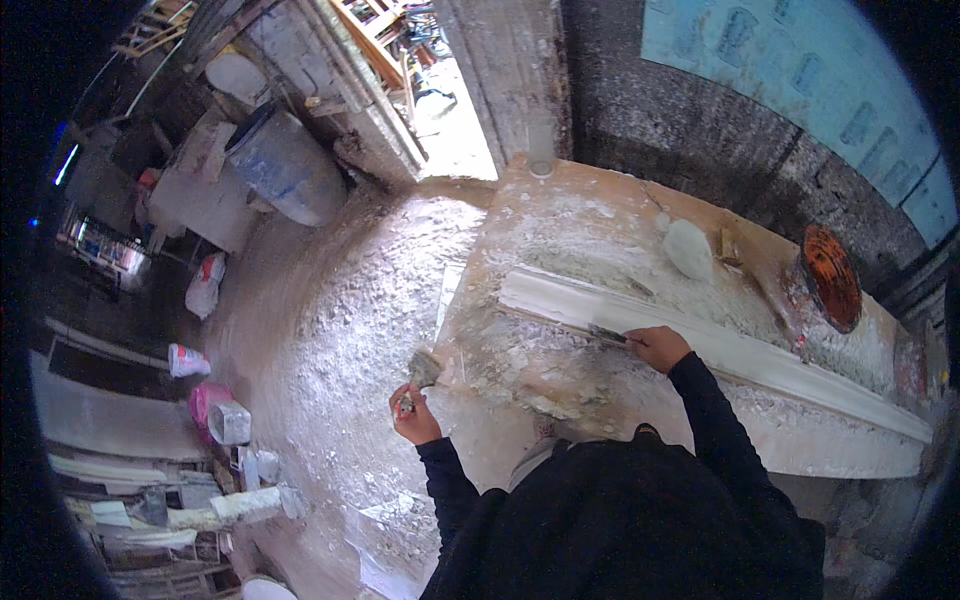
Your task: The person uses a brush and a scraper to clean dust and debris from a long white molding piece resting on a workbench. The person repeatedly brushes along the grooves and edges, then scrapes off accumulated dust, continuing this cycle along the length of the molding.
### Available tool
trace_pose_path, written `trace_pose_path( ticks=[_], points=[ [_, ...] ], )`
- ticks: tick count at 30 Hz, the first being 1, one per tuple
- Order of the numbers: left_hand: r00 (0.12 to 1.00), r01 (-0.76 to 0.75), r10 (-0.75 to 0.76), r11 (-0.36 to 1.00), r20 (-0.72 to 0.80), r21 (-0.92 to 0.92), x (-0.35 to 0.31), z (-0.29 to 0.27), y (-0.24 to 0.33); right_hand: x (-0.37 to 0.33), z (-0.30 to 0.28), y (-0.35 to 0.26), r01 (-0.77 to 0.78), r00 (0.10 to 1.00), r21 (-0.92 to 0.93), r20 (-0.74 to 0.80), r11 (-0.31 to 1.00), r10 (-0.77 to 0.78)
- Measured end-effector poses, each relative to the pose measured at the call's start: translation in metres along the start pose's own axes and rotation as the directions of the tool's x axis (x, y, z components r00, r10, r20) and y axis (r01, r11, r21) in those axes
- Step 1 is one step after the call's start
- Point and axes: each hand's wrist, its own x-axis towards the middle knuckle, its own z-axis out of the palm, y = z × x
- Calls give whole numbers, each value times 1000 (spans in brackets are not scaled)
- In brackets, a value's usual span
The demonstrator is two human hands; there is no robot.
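Observation:
A long white plaster moulding lies along the plaster-smeared worktable. My right hand is closed round the handle of a narrow scraper. The scraper's blade is at the moulding's near edge; whether it touches cannot be made out. Out to the left, beyond the table's edge, my left hand grips a small trowel. Its blade looks coated with greyish plaster. Crumbled plaster scraps are strewn on the table between my hands and the moulding.
Behind the moulding stand an orange bowl and a pale round lump. A small cup is at the table's far corner. A blue-stained barrel stands near the bright doorway. White debris covers the floor; buckets and a sack line the left.

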Motion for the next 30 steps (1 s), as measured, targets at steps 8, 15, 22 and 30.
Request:
trace_pose_path(
  ticks=[8, 15, 22, 30],
  points=[
    [994, 27, -28, 999, -101, -18, -22, -31, 5, 102, 46, -79, 168, 982, 4, -91, 986, -167],
    [996, 86, -83, 983, 24, -164, -39, -12, 11, 144, 52, -126, 184, 977, 284, -161, 941, -142],
    [832, 395, -190, 862, 520, -318, -89, 86, 52, 47, 10, -37, 69, 991, 345, -135, 936, -23],
    [603, 325, -51, 927, 796, -188, -121, 152, 51, -74, 22, 28, -228, 907, 732, -79, 642, 413]
  ],
)
